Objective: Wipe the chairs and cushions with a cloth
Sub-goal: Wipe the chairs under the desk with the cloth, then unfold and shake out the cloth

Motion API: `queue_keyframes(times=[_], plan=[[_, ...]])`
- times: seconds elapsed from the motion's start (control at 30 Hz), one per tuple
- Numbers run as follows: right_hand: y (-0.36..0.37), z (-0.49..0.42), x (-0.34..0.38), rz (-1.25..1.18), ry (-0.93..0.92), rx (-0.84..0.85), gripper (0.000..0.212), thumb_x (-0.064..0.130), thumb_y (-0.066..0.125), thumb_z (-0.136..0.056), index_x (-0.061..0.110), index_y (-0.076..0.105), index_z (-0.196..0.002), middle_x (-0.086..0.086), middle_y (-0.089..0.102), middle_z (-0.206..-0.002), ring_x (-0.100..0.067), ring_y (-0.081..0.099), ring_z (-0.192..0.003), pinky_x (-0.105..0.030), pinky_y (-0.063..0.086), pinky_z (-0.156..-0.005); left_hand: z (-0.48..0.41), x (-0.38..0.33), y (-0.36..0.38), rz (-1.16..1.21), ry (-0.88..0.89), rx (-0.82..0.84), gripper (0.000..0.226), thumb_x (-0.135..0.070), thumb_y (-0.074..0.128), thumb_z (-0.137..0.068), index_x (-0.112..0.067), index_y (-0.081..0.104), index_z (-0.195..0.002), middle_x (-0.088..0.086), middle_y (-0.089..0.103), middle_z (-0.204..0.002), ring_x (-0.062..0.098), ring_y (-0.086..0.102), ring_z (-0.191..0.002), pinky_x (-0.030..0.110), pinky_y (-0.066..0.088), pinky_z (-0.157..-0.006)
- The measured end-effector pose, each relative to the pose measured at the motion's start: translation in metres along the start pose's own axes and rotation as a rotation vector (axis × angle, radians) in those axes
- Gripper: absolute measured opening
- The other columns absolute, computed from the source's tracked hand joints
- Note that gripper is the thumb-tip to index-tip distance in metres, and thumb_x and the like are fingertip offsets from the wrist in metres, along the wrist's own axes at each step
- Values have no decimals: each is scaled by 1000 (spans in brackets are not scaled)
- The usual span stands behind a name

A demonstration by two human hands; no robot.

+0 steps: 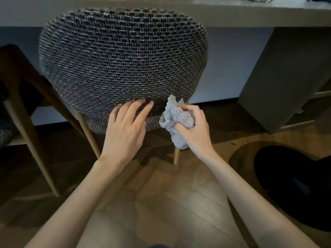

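A chair with a dark woven fabric backrest fills the upper middle of the head view, seen from behind, on pale wooden legs. Its seat cushion edge shows below the backrest. My left hand lies with straight fingers touching the lower edge of the backrest. My right hand grips a crumpled pale grey cloth, held at the backrest's lower right corner.
A second chair with a wooden frame stands at the left. A grey table top runs across the top, with a dark cabinet at the right. A black round object lies on the wooden floor at lower right.
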State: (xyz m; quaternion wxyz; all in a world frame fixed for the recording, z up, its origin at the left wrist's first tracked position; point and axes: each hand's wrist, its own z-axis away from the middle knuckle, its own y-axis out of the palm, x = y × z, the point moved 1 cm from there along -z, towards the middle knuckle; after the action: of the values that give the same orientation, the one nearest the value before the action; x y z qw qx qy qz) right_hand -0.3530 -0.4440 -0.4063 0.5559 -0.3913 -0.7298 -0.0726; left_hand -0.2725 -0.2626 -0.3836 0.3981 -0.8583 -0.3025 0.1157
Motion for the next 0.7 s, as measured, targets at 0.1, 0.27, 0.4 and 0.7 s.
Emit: queue_keyframes(times=[0.1,0.27,0.4,0.7], plan=[[-5,-5,19,25,72,38,44,22,69,-74,46,45,-102,11,51,-111,5,52,-98,-12,43,-73,-8,2,-16,68,-4,136,57,-11,59,-89,-16,42,-143,6,48,-139,29,47,-124,46,34,-106],[-23,-10,63,75,251,215,46,18,69,-75,30,41,-109,11,51,-105,-5,55,-97,-25,48,-74,-21,2,-52,282,-119,464,67,-21,57,-92,-22,24,-150,-2,32,-152,21,28,-140,45,18,-118],[-39,-6,123,55,351,364,51,13,71,-74,28,37,-108,11,51,-102,1,56,-89,-17,48,-67,-36,1,-93,393,-140,781,72,-33,57,-92,-19,18,-151,0,22,-156,19,15,-144,39,17,-118],[-85,12,293,59,443,600,71,22,85,-68,25,31,-114,4,48,-116,-10,53,-109,-38,51,-92,-61,2,-269,594,-227,716,28,-13,58,-91,-8,57,-118,4,53,-125,22,49,-116,32,40,-97]])
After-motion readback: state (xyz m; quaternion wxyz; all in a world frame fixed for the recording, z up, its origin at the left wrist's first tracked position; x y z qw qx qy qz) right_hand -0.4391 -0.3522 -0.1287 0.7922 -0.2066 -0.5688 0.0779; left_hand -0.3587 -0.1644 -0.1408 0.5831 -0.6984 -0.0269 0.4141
